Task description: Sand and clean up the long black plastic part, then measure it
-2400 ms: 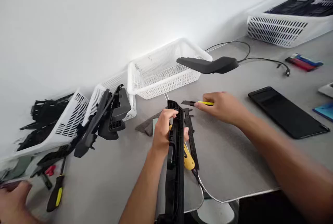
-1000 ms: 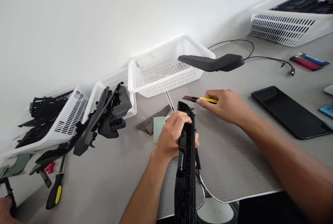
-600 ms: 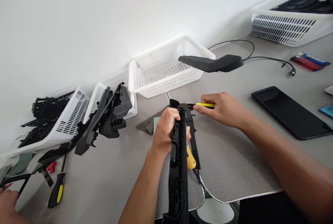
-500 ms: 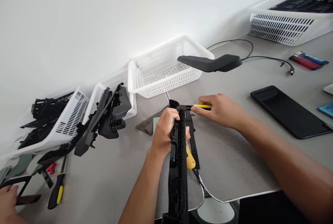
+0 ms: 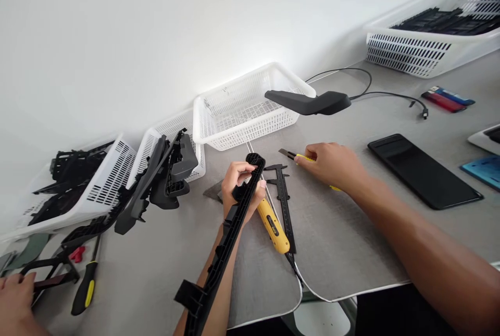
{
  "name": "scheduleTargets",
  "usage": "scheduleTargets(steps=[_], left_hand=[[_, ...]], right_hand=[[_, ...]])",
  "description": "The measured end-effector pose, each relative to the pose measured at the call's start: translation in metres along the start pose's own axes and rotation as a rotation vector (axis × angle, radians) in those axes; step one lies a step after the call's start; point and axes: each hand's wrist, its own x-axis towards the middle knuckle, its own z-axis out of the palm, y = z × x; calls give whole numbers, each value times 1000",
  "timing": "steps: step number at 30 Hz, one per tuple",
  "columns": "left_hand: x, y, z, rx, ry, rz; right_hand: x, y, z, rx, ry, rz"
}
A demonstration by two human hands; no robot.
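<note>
My left hand (image 5: 242, 190) grips a long black plastic trim piece (image 5: 226, 252) near its rounded far end, and the piece slants down toward me with its ribbed side showing. In my right hand (image 5: 328, 164) is a yellow utility knife (image 5: 292, 155), its blade out and pointing left, apart from the trim piece. Between the hands a black caliper (image 5: 284, 206) lies on the table. Beside it rests a yellow-handled corded tool (image 5: 273, 225), its front end hidden behind my left hand.
White baskets (image 5: 250, 135) line the wall, some with black parts. A dark trim part (image 5: 308, 102) lies across one rim. A black phone (image 5: 424, 169) and lighters (image 5: 449, 99) lie right. At left are a screwdriver (image 5: 88, 281) and another person's hand (image 5: 17, 299).
The knife has moved right, away from the trim piece's end. My left hand has tilted the trim piece, its near end swinging left, uncovering the caliper and yellow tool.
</note>
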Motion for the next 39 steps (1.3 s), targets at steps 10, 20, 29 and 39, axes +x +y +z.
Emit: scheduleTargets(steps=[10,20,29,39], left_hand=[[-4,-9,10,52,23,142],[-8,-4,9,169,135,15],[-10,-5,12,371,252,145],[-6,-1,9,418,298,197]], right_hand=[[1,5,12,77,100,-189],[-40,-41,19,-156,-105,-398],[-41,-39,22,-188,-116,-367],[-46,-53,17,-230,-163,-268]])
